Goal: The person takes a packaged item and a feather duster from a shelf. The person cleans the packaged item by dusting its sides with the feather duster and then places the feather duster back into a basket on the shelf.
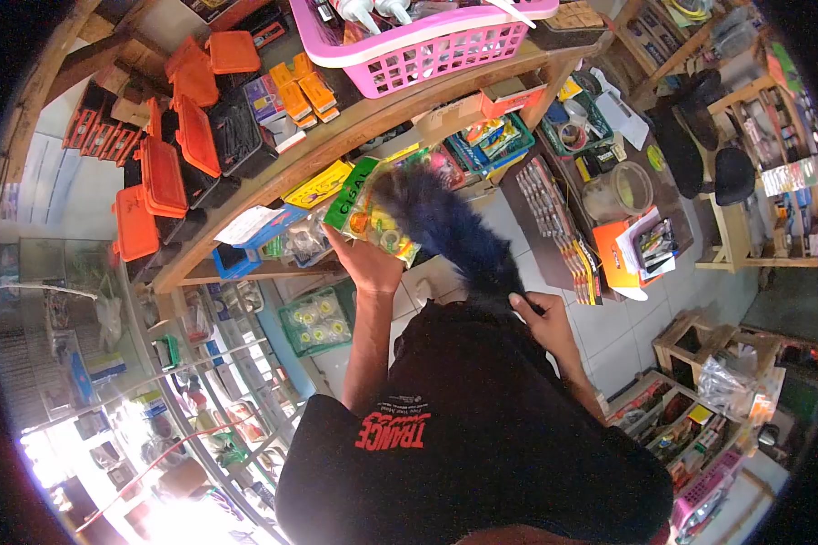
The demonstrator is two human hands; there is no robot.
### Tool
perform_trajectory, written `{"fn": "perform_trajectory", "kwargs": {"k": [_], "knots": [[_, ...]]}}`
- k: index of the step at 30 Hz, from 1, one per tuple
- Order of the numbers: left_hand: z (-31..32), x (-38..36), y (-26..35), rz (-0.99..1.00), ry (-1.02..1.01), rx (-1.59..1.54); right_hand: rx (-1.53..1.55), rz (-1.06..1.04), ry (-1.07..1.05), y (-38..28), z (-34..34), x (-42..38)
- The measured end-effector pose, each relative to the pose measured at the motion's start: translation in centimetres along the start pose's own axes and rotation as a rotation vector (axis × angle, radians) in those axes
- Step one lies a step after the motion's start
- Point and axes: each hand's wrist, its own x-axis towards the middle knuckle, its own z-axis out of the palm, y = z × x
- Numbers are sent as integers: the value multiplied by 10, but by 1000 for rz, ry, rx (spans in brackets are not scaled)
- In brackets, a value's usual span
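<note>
My left hand is closed on the lower edge of a clear plastic packet with a green printed header and yellow and orange contents. A dark blue-black feather duster slants across the middle, its fluffy tip overlapping the packet's right side. My right hand grips the duster's near end, thumb on top; the handle is mostly hidden by the hand and the black shirt. The packet is tilted, in front of the lower shelf of the wooden rack.
Above, a pink basket and orange-lidded boxes crowd a wooden shelf. A green crate stands on the tiled floor at left. Rows of packets and a clear round tub sit on a brown surface to the right.
</note>
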Motion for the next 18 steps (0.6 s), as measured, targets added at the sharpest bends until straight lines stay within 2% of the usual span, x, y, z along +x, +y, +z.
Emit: {"fn": "perform_trajectory", "kwargs": {"k": [2,4,5,7,8,9,11,12,13,14,15,16,17,18], "knots": [[0,0,1,-61,-134,-55,-112,-31,-122,6,-6,3],[1,2,2,-65,-190,-57,8,-9,-6,7,-2,2],[23,-4,4,-71,22,-58,66,3,52,6,0,1],[-3,4,5,-137,-123,-92,46,16,-25,13,-5,3],[5,2,2,-110,-31,-55,35,19,-65,16,-8,5],[-13,9,1,-234,-282,-208,-13,-24,-75,18,-11,6],[-18,6,1,-171,-233,-40,-103,-108,-88,20,-14,8],[-16,16,-5,-198,-172,-79,-23,-72,-48,20,-13,8],[8,1,-3,-142,32,-18,56,-34,-9,21,-11,9],[1,3,-4,-173,-50,-52,134,4,30,23,-9,9],[-11,8,-5,-202,-133,-88,42,-11,-18,30,-11,10],[-16,11,-4,-322,-322,-266,-50,-29,-67,35,-16,11],[-21,11,-7,-321,-196,-308,-141,-45,-116,39,-18,11],[-25,10,-10,-312,-71,-347,-82,-48,-75,41,-17,10]]}}
